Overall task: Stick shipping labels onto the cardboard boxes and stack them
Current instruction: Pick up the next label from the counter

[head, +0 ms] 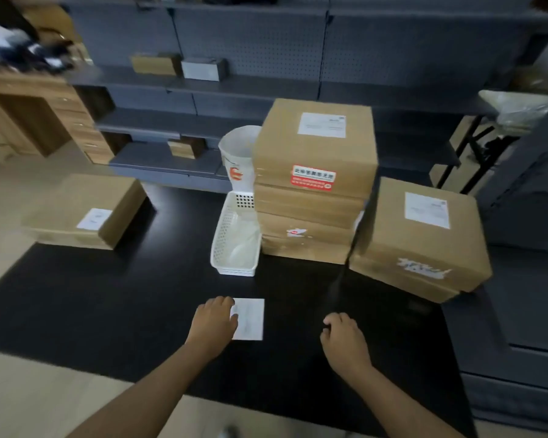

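A white shipping label (250,319) lies flat on the black table (108,295) near its front edge. My left hand (215,322) rests on the label's left edge, fingers curled over it. My right hand (345,338) lies on the bare table to the right, fingers loosely curled, holding nothing. Behind stands a stack of several cardboard boxes (314,181), the top one labelled. A labelled box (421,238) sits at the right, tilted off the table's edge. Another labelled box (83,210) lies at the far left.
A white perforated basket (222,245) stands left of the stack, with a white paper bag (238,156) behind it. Grey shelving (234,90) fills the back wall. A wooden desk (29,105) is at the far left, and grey units (519,311) at the right.
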Available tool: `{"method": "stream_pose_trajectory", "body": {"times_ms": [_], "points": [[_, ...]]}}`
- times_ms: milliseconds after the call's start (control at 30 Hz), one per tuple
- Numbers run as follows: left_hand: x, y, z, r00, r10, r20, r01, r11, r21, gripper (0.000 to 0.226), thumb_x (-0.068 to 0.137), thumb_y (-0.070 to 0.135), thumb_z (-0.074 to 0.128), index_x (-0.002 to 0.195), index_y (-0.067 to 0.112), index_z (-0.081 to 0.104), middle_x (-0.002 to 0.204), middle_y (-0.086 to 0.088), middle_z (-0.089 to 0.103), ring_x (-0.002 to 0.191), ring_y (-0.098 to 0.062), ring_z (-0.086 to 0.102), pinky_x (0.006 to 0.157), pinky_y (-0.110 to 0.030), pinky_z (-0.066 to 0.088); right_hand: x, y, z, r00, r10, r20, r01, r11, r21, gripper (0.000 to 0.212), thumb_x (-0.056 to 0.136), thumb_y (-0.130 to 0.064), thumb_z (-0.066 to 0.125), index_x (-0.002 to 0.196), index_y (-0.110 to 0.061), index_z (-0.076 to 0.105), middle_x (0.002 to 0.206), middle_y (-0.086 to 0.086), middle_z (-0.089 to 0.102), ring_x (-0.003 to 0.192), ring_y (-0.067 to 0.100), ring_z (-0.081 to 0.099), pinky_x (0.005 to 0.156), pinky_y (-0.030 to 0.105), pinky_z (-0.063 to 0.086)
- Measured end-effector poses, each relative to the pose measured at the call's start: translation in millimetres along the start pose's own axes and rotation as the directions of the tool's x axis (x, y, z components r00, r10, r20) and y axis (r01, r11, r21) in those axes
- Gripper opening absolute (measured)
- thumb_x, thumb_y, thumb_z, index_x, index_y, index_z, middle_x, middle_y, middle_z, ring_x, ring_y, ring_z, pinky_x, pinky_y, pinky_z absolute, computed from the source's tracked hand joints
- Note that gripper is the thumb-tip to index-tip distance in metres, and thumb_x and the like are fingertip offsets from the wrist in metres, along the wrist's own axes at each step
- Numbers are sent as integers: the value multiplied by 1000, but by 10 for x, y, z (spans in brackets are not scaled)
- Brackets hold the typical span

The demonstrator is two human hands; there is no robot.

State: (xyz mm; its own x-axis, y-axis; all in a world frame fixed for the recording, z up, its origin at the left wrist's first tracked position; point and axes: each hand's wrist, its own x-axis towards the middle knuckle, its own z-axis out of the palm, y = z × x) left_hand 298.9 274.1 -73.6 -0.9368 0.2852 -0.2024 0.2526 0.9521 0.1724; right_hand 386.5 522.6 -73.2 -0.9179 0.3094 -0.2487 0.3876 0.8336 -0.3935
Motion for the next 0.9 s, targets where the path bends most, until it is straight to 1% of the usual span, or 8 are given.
{"method": "stream_pose_trajectory", "body": {"times_ms": [67,233,333,433,533,567,733,900], "points": [[-40,-419,-145,1000,0,-7,0,1000,-3,34,94,33,44,125,20,51,123,2,57,113,-17,52,95,-31,37,-32,-414,176,1000,-3,-16,3,1000,0,25,96,-24,49,119,-23,56,119,-4,56,108,11,52,93,26,46],[-173,-1196,-413,999,-17,-38,17,1000,-8,35,96,33,44,127,19,49,122,1,57,112,-18,53,95,-32,39,-6,-1279,411,994,-101,-33,101,995,-26,22,94,-24,50,116,-23,56,116,-3,57,106,12,53,92,27,44],[-210,-1503,-502,999,-24,-42,24,1000,-8,35,97,34,42,128,19,48,122,1,56,112,-17,52,96,-31,40,-4,-1628,491,989,-144,-33,142,989,-47,24,95,-26,51,119,-22,55,118,-3,56,108,13,52,93,26,42],[-236,-1736,-559,994,-85,-71,84,996,-15,34,97,33,43,126,18,49,121,0,57,110,-18,53,94,-32,40,74,-1877,570,973,-231,9,230,964,-134,27,95,-27,49,121,-21,54,120,-1,56,112,17,52,96,29,42],[-277,-2003,-623,988,-129,-88,128,992,-20,33,97,32,43,126,17,50,120,-1,57,110,-20,53,94,-33,40,174,-2176,659,958,-282,41,285,943,-170,29,94,-27,49,122,-21,54,121,-1,56,113,18,52,96,30,41],[-300,-2107,-633,987,-146,-72,145,989,-25,33,97,32,44,125,17,50,120,-1,57,110,-20,53,94,-33,40,181,-2281,698,956,-288,58,294,941,-166,30,94,-28,50,123,-21,53,121,-1,55,113,18,51,97,30,41],[-208,-2741,-714,972,-220,-81,217,975,-49,33,96,32,45,125,19,50,123,0,56,112,-19,53,94,-33,40,361,-2816,871,959,-279,53,283,956,-73,29,95,-27,51,122,-20,55,120,0,56,113,18,51,99,32,42],[100,-3535,-764,969,-232,-80,226,971,-80,36,95,32,46,128,19,48,124,1,55,113,-18,53,94,-32,40,668,-3461,1152,961,-271,50,273,961,-49,27,96,-25,49,121,-19,55,120,-1,55,112,18,50,97,31,43]]}}
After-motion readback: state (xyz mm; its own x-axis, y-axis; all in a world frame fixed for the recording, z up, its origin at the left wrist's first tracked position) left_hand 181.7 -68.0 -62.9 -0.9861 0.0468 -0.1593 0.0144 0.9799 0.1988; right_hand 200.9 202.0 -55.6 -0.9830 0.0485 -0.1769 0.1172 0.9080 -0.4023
